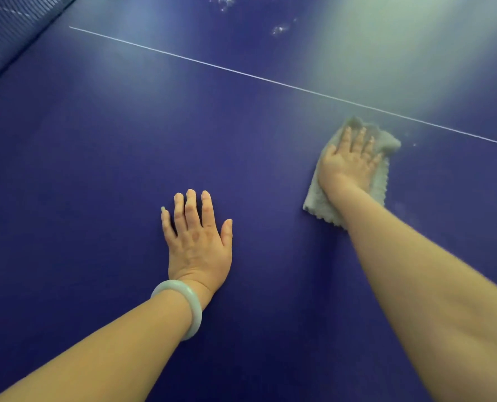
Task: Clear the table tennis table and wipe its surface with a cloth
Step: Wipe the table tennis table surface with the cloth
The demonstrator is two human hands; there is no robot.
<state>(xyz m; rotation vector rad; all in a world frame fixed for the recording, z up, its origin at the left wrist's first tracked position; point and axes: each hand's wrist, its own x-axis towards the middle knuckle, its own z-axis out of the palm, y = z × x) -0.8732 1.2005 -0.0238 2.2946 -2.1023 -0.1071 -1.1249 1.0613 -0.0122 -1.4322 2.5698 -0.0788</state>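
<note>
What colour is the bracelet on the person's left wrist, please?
The bracelet is pale milky green, shown in the head view.

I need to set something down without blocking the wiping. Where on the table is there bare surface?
The table is bare from the left hand to the net at far left, and in the gap between the two hands. Past the white line it is bare, apart from whitish specks. Crowded only where the right hand presses the cloth.

A dark blue mesh net [6, 33] crosses the far left corner of my view. Pale light lies in broad hazy patches [386, 47] on the table top [82, 169], brightest far right.
</note>
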